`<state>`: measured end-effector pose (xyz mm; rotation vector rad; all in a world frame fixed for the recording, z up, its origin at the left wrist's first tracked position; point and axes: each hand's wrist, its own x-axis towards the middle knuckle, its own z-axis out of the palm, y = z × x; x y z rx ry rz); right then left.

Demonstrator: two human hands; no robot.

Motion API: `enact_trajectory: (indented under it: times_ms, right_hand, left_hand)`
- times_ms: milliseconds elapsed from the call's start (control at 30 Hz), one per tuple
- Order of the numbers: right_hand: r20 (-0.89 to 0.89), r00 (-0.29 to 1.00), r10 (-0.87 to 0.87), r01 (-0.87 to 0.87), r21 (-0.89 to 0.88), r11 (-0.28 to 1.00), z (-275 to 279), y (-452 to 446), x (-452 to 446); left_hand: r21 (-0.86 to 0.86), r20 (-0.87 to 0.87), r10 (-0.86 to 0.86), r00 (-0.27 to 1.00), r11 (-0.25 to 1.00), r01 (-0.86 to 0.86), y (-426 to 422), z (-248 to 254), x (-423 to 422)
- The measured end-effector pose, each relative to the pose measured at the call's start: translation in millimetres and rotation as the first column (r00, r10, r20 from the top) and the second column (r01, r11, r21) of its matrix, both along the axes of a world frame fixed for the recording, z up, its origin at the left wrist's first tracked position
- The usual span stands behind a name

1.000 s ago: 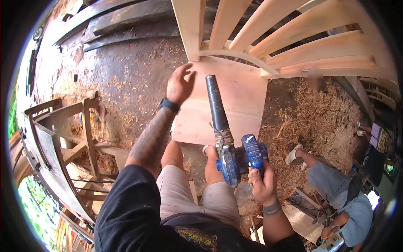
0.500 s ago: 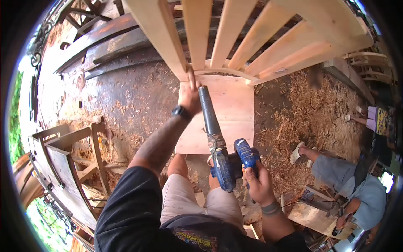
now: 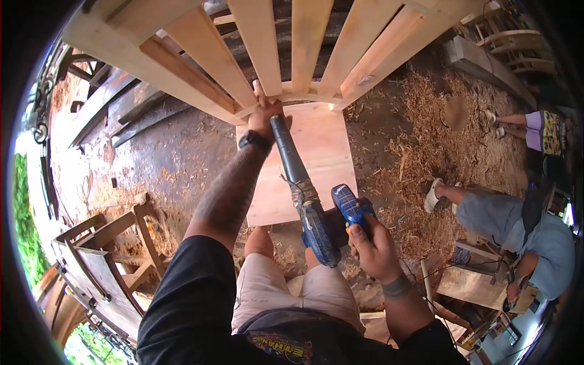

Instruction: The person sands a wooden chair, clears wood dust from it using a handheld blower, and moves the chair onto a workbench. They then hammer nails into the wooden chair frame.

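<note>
While the right hand [image 3: 374,249] is closed around the handle of a blue blower [image 3: 319,234], its palm and fingers hide most of the grip; trigger can't be made out. Blower sits in front of the wearer's lap, its black nozzle [image 3: 291,152] angled up-left over a pale wooden seat panel [image 3: 304,176], covering part of it. Left hand [image 3: 264,114] is at the foot of the slatted back [image 3: 311,42], fingers up against the slats, right by the nozzle tip; can't tell how tightly it grips or whether it touches the nozzle. Upper slatted back cut off by the frame edge. Wood shavings [image 3: 420,140] litter the floor. At right, another person [image 3: 550,252] bends over a board; the dark item in that person's hand [image 3: 516,287] is too small to identify.
</note>
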<state>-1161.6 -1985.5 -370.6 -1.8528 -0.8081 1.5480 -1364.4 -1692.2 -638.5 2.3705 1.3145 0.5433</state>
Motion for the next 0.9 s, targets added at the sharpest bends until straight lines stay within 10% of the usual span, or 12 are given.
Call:
enact_trajectory:
  times_ms: [100,167,333,400,567,733,900]
  right_hand:
    - [-0.009,0.999,-0.053,0.053,0.031,0.998,-9,-5,-1]
    - [-0.011,0.997,-0.072,0.072,0.039,0.997,-7,-7,0]
    - [-0.07,0.991,-0.118,0.121,0.045,0.992,-7,-9,10]
    - [-0.074,0.988,-0.133,0.136,0.037,0.99,-7,-6,11]
    - [-0.024,0.991,-0.132,0.133,0.029,0.991,-1,3,20]
    - [-0.095,0.986,-0.136,0.137,0.001,0.991,-4,-2,24]
    - [-0.222,0.955,-0.198,0.209,0.026,0.978,1,-18,29]
  left_hand:
    - [-0.165,-0.016,0.068,0.998,0.984,-0.07,-37,41,0]
    - [0.153,-0.16,0.003,0.987,0.988,0.021,-48,46,-5]
    - [-0.059,-0.085,-0.173,0.981,0.984,0.169,-29,93,21]
    - [-0.177,-0.219,-0.101,0.971,0.982,0.062,-15,83,31]
    - [0.232,-0.188,-0.196,0.962,0.943,0.238,31,-35,41]
    - [-0.397,-0.009,0.047,0.999,0.917,-0.047,-20,29,46]
    - [0.139,-0.165,-0.24,0.957,0.955,0.263,-40,65,36]
